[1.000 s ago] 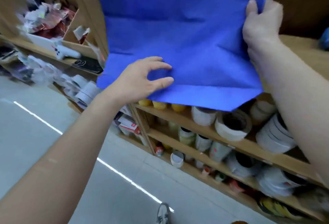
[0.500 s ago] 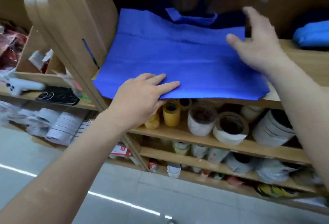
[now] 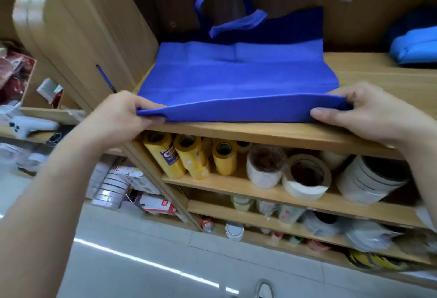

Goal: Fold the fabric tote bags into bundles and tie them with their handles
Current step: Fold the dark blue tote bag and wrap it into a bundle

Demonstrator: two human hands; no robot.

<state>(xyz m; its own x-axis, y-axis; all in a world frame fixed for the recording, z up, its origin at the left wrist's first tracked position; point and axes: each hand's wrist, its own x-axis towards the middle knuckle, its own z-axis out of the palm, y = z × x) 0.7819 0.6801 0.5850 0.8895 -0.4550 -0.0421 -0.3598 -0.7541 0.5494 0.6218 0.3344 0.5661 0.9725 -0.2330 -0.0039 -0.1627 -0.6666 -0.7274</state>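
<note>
The blue fabric tote bag [image 3: 236, 80], held up in the air a second ago, now lies flat on the wooden shelf [image 3: 260, 133]. Both the left hand [image 3: 123, 118] and the right hand [image 3: 369, 113], which lay open on it, now pinch its near corners, lifting the edge.

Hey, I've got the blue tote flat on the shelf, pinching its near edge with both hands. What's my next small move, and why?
Probably carry that near edge away from you toward the handles for a first fold. The blue tote lies flat on the shelf, left hand and right hand each pinch a near corner, and the edge is raised.
</note>
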